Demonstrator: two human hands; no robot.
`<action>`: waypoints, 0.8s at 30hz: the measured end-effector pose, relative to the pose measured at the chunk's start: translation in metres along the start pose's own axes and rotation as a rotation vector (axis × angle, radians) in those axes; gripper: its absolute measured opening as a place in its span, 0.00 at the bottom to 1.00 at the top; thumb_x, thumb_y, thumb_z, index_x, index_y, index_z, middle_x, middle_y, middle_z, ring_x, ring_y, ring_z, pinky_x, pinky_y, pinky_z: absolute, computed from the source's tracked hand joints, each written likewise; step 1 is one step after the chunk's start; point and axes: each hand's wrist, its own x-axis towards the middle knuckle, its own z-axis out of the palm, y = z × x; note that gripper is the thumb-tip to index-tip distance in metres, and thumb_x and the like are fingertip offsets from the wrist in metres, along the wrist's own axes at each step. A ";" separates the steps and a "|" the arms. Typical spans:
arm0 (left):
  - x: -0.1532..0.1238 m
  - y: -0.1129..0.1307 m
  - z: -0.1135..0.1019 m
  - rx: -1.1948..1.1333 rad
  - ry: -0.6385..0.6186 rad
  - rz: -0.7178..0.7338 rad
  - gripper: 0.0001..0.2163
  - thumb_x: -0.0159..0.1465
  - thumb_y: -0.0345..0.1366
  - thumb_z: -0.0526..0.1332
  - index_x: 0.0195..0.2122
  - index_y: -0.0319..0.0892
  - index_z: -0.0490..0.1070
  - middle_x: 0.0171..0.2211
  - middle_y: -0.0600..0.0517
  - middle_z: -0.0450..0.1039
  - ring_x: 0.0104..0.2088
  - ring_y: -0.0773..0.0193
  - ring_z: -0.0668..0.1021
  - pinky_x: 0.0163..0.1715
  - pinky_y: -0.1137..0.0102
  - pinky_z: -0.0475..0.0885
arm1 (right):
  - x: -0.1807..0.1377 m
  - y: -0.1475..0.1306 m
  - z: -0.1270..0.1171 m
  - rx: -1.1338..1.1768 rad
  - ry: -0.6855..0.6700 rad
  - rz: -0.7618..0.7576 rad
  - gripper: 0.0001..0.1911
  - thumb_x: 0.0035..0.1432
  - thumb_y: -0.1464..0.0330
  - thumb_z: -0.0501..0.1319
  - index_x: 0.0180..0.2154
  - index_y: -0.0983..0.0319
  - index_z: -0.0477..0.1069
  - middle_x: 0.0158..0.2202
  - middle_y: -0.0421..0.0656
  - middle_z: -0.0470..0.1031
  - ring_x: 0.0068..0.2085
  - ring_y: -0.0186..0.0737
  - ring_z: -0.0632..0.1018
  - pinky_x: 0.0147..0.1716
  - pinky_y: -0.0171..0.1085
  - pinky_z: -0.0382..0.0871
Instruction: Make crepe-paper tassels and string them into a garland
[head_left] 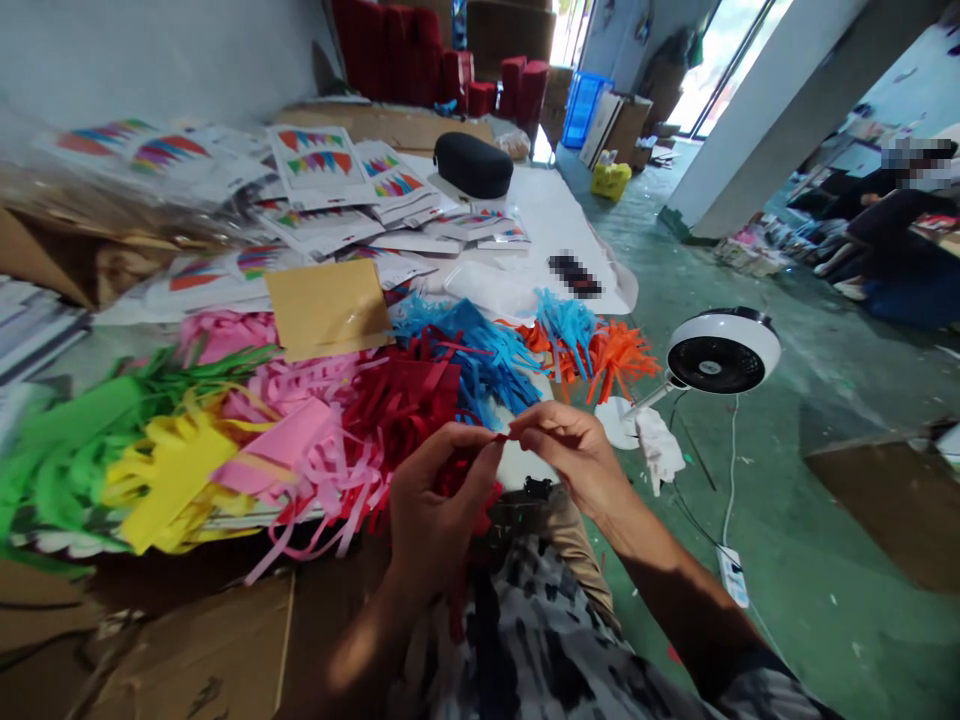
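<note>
My left hand and my right hand meet at the fingertips in front of me, each in a pinch. Between them shows a tiny bit of a red strip; red fringe hangs below and behind my left hand. Just beyond my left hand lies a pile of dark red fringe, thin paper or fabric cut into strips. Blue fringe lies past it, and pink fringe, yellow fringe and green fringe spread to the left.
Behind the fringe are a yellow-brown card, several printed packets and a black case. Orange fringe lies at the table's right end. A white fan and a power strip are on my right. Another person sits far right.
</note>
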 end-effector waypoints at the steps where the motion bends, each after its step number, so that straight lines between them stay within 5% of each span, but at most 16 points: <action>1: 0.001 0.000 -0.005 0.000 0.032 -0.009 0.06 0.65 0.40 0.70 0.35 0.44 0.79 0.30 0.56 0.76 0.30 0.67 0.77 0.31 0.75 0.71 | -0.003 0.001 -0.002 -0.083 -0.075 -0.001 0.05 0.63 0.63 0.70 0.39 0.57 0.82 0.37 0.40 0.82 0.39 0.37 0.80 0.42 0.36 0.74; 4: 0.007 -0.001 -0.022 -0.018 0.123 -0.021 0.06 0.63 0.40 0.71 0.36 0.45 0.78 0.29 0.56 0.77 0.30 0.67 0.77 0.32 0.75 0.72 | -0.012 0.007 -0.006 -0.326 -0.454 0.001 0.06 0.61 0.67 0.70 0.42 0.58 0.80 0.39 0.40 0.82 0.39 0.38 0.80 0.40 0.36 0.73; 6: 0.012 -0.004 -0.030 -0.042 0.161 -0.029 0.07 0.63 0.40 0.72 0.38 0.45 0.78 0.29 0.57 0.77 0.29 0.68 0.77 0.32 0.76 0.73 | -0.013 0.012 -0.007 -0.451 -0.577 -0.038 0.09 0.61 0.69 0.69 0.45 0.57 0.80 0.42 0.41 0.82 0.41 0.39 0.81 0.41 0.37 0.73; 10: 0.022 -0.012 -0.035 -0.057 0.132 -0.056 0.07 0.62 0.40 0.72 0.38 0.45 0.79 0.29 0.56 0.77 0.29 0.68 0.77 0.31 0.76 0.73 | 0.027 0.016 -0.019 -0.626 -0.235 -0.209 0.04 0.67 0.67 0.65 0.39 0.57 0.80 0.37 0.40 0.83 0.38 0.39 0.81 0.40 0.37 0.72; 14: 0.030 -0.018 -0.032 -0.021 0.067 -0.083 0.07 0.63 0.41 0.71 0.35 0.44 0.79 0.28 0.56 0.77 0.29 0.67 0.76 0.30 0.76 0.72 | 0.124 0.013 -0.043 -1.056 0.091 -0.296 0.12 0.71 0.64 0.59 0.39 0.60 0.80 0.38 0.45 0.83 0.40 0.43 0.81 0.41 0.39 0.69; 17: 0.035 -0.022 -0.032 0.005 0.045 -0.102 0.07 0.63 0.41 0.70 0.34 0.44 0.79 0.27 0.55 0.76 0.29 0.67 0.76 0.30 0.76 0.71 | 0.200 0.017 -0.057 -1.503 0.112 -0.108 0.17 0.74 0.64 0.54 0.49 0.61 0.80 0.49 0.50 0.81 0.48 0.48 0.80 0.44 0.40 0.68; 20: 0.038 -0.025 -0.033 0.019 0.021 -0.119 0.06 0.64 0.40 0.69 0.34 0.45 0.78 0.28 0.55 0.77 0.30 0.67 0.77 0.31 0.76 0.71 | 0.251 0.028 -0.061 -1.604 0.072 0.007 0.15 0.69 0.66 0.59 0.53 0.62 0.79 0.54 0.54 0.79 0.53 0.53 0.78 0.48 0.43 0.68; 24: 0.044 -0.027 -0.034 0.017 0.019 -0.123 0.04 0.64 0.39 0.69 0.34 0.46 0.78 0.28 0.56 0.76 0.29 0.68 0.77 0.30 0.76 0.71 | 0.278 0.042 -0.059 -1.653 0.038 0.102 0.14 0.65 0.71 0.61 0.50 0.64 0.80 0.53 0.57 0.80 0.55 0.57 0.78 0.51 0.46 0.68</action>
